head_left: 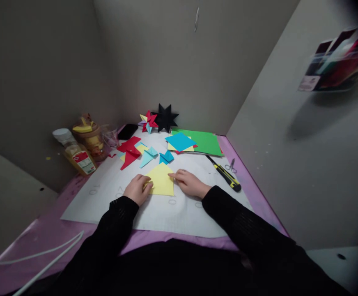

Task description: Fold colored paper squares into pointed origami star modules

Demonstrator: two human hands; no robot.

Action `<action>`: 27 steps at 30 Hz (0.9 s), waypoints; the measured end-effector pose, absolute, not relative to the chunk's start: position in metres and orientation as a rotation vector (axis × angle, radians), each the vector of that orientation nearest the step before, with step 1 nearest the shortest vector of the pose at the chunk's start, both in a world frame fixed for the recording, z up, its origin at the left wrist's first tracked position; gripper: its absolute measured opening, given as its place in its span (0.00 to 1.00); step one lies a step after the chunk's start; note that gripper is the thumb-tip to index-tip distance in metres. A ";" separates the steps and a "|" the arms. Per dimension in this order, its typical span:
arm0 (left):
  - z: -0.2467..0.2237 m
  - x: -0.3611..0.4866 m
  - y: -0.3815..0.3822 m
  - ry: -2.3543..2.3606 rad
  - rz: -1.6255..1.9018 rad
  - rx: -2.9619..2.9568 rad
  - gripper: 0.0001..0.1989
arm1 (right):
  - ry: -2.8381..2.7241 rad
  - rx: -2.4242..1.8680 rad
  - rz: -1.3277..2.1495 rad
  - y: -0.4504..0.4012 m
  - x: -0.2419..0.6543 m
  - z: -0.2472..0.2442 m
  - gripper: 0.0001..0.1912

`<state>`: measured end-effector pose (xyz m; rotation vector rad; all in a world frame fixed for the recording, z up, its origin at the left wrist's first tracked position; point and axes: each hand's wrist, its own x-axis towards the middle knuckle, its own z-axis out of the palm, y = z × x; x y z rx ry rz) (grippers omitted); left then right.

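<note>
A sheet of yellow paper (pixel 160 183) lies on the white mat (pixel 99 205), its upper edge coming to a low peak. My left hand (pixel 138 189) is curled over the sheet's left edge, thumb and fingers bent against it. From the right, my right hand (pixel 191 183) reaches in with its index finger stretched out, the tip touching the paper's upper right edge; its other fingers are bent. Just beyond the sheet are a folded blue paper piece (pixel 166 157), a light blue one (pixel 149 156) and a red one (pixel 131 157).
A cutter knife (pixel 226 175) and small scissors (pixel 231 166) lie at right. Green paper (pixel 208 142) with a blue sheet (pixel 180 142) sits behind. Paper stars (pixel 165 118), a phone (pixel 127 132), a glue bottle (pixel 79 156) and a jar (pixel 89 137) stand farther back. White cable (pixel 58 257) crosses front left.
</note>
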<state>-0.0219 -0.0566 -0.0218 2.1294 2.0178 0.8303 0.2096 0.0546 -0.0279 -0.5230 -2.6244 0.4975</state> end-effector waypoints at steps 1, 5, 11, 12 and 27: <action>-0.020 -0.019 -0.059 1.994 0.865 2.218 0.13 | -2.572 -0.491 0.506 0.058 0.214 -0.028 0.22; -0.017 -0.001 -0.067 1.640 0.750 2.609 0.13 | -2.531 -0.298 0.456 0.057 0.216 -0.025 0.16; -0.021 0.011 -0.068 1.482 0.467 2.652 0.17 | -2.660 -0.248 0.366 0.047 0.208 -0.023 0.15; -0.022 0.010 -0.068 1.499 0.469 2.648 0.16 | -2.691 -0.238 0.378 0.047 0.208 -0.023 0.16; -0.015 0.034 -0.083 1.792 0.149 2.495 0.17 | -2.791 -0.243 0.554 0.056 0.211 -0.023 0.14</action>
